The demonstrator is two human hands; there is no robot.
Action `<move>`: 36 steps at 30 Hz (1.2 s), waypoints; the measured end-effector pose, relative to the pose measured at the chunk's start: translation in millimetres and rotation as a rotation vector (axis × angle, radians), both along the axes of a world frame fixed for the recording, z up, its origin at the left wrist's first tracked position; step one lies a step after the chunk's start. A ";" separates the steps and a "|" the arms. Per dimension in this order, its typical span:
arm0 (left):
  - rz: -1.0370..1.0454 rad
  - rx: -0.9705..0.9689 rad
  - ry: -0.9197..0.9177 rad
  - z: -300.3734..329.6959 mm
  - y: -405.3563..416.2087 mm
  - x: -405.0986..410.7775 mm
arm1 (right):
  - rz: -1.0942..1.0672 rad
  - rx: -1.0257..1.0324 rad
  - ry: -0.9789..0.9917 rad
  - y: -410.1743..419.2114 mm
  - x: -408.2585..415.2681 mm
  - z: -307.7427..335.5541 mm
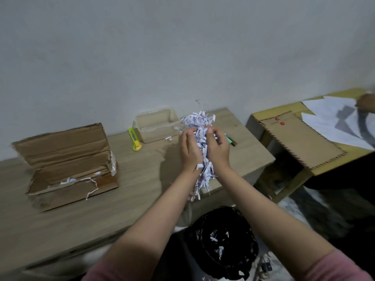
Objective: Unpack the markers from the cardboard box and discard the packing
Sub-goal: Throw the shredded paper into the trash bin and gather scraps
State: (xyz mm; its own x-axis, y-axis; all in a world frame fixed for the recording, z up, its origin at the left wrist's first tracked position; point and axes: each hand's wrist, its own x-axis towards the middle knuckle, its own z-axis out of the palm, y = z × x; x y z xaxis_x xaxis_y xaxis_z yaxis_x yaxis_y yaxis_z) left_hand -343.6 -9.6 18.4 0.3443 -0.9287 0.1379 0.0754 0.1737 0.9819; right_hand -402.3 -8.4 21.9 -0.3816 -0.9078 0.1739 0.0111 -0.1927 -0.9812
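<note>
Tabletop [60, 230], pale wood grain, runs along a plain grey wall.

Cardboard box [67, 169] sits on the left part of the tabletop, long axis roughly left to right, lid flap standing open toward the wall. A few white paper strips lie inside and trail over its front edge. No print readable on the box.

Second table at far right carries a brown envelope [300, 138] with two red dots, any writing too small to read, plus loose white sheets and another person's hand at the frame edge.

Black bin [225, 244] stands on the floor below the near edge of the tabletop, a few white shreds in it.

Clear plastic tub [156, 126] rests near the wall, open, just right of a yellow-green box cutter [135, 139] whose long axis points toward the wall.

Shredded paper [199, 136], a white bundle, is held above the tabletop's right end, higher than the bin; strips hang down between the wrists.

Left hand [190, 151] and right hand [218, 148] press the bundle from either side, fingers curled in around it.

Green marker [228, 139], mostly hidden behind the right hand, lies on the tabletop; its direction cannot be told.
</note>
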 end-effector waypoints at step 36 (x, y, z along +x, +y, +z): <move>-0.329 1.011 -0.175 -320.4 140.8 -101.5 | -0.306 0.969 -0.294 172.0 -110.2 -319.2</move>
